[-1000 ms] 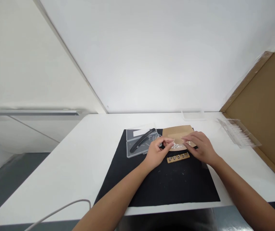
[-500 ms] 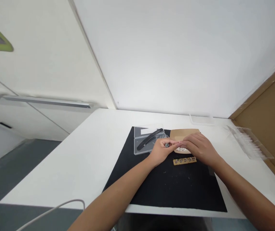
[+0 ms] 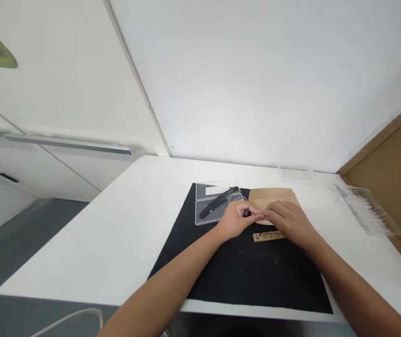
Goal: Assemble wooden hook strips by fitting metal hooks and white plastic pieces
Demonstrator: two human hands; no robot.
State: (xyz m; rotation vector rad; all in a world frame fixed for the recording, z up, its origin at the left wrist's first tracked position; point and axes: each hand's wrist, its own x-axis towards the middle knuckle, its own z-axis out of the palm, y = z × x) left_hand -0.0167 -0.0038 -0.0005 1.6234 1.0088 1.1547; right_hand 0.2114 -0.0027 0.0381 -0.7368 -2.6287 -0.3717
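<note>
My left hand and my right hand meet fingertip to fingertip over the near edge of a brown paper tray. Both are closed in a pinch; whatever sits between the fingertips is too small or hidden to name. Just below lies a narrow tan strip with several shiny round metal pieces on it, its right end covered by my right hand. Left of my left hand, a clear plastic case lies open, with a dark curved handle-like piece across it.
A black mat lies under these things on the white table. Clear packaging with white pieces rests at the right beside a brown board. A clear plastic tray stands by the wall. Small specks dot the mat.
My right hand has lowered slightly toward me and now covers the right end of the strip and the white bits in the paper tray. The fingertips stay together.
</note>
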